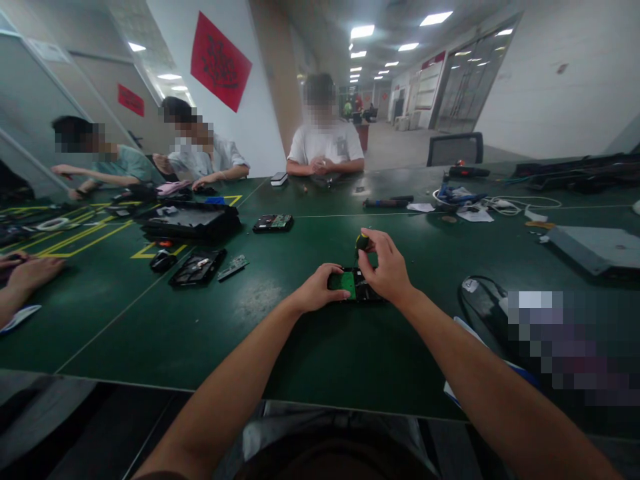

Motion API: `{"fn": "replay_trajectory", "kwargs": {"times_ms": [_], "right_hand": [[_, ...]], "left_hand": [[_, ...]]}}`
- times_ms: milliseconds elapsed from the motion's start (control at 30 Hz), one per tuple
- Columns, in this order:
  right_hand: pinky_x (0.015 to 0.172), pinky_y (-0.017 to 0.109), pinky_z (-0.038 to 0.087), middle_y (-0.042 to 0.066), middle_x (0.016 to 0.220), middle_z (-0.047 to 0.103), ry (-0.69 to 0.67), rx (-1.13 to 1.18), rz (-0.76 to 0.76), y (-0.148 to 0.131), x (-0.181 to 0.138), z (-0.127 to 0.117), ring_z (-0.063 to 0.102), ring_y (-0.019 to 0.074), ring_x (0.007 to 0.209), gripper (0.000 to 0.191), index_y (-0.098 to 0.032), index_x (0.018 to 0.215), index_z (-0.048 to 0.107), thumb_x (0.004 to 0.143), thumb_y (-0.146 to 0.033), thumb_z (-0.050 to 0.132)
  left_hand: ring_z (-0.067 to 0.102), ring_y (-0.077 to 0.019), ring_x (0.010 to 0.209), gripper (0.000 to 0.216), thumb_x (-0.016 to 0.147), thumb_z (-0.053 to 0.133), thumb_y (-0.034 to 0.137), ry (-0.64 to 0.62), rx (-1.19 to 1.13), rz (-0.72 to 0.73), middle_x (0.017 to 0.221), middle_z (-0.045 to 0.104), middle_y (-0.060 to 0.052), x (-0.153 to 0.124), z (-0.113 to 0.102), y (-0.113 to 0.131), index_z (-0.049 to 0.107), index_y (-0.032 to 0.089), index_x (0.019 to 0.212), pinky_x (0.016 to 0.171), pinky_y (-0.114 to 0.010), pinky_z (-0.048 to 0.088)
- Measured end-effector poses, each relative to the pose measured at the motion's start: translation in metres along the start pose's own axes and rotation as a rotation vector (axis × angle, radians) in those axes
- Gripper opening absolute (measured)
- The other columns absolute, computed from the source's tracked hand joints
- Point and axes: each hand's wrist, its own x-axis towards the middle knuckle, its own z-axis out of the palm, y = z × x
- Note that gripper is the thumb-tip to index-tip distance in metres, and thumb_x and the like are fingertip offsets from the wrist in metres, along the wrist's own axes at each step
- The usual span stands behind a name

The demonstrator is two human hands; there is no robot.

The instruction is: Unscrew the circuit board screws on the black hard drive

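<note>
1. Straight ahead of us, near the table's front edge, lies a small black device (356,291) with a green circuit board (343,283) showing; its long axis runs left to right across our view.
2. Our left hand (320,288) grasps the device's left end, fingers curled over the board, holding it flat on the green table (200,333).
3. Our right hand (386,268) sits just above the device's right half, clenched around a screwdriver (361,244) with a yellow-and-black handle, held nearly upright with its tip down on the device. Both hands are about equally near.
4. Farther left, an open black tray (197,267) holds what look like small parts; beyond it lies another opened device (273,223).
5. Across the table, other people sit with their hands resting on it.
</note>
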Motion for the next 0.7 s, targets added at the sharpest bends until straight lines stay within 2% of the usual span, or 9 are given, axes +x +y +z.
{"fn": "replay_trajectory", "kwargs": {"times_ms": [167,400,567,700], "right_hand": [[0.080,0.043,0.061,0.011,0.121,0.057,-0.002,-0.034,0.023,-0.0010,-0.0017,0.0010,0.064,0.0245,0.096,0.044,-0.026,0.138,0.051,0.095,-0.029,0.061],[0.086,0.048,0.061,0.013,0.130,0.057,-0.008,0.014,0.022,-0.0014,-0.0054,0.0079,0.066,0.0245,0.096,0.053,-0.028,0.148,0.041,0.097,-0.024,0.054],[0.086,0.048,0.060,0.011,0.124,0.058,0.002,-0.016,0.019,0.0012,-0.0055,0.0092,0.064,0.0237,0.094,0.054,-0.030,0.147,0.044,0.096,-0.027,0.060],[0.091,0.048,0.059,0.011,0.125,0.058,-0.018,0.001,0.039,0.0020,-0.0052,0.0082,0.065,0.0239,0.097,0.057,-0.029,0.152,0.039,0.097,-0.023,0.054]], "left_hand": [[0.055,-0.0299,0.126,0.062,0.075,0.083,0.040,0.007,0.005,-0.004,0.137,0.056,-0.012,-0.0005,-0.0004,0.0026,0.057,0.020,0.127,0.110,-0.049,0.044],[0.055,-0.0310,0.127,0.063,0.074,0.084,0.039,0.022,0.002,-0.041,0.137,0.057,-0.012,-0.0008,0.0009,0.0057,0.058,0.022,0.128,0.111,-0.051,0.044],[0.056,-0.0311,0.125,0.062,0.074,0.084,0.040,0.039,0.024,-0.026,0.136,0.058,-0.013,-0.0010,0.0021,0.0048,0.059,0.019,0.127,0.110,-0.049,0.045],[0.057,-0.0304,0.123,0.065,0.074,0.084,0.043,0.025,0.031,-0.046,0.136,0.057,-0.012,-0.0005,0.0022,0.0021,0.057,0.020,0.129,0.108,-0.048,0.047]]}}
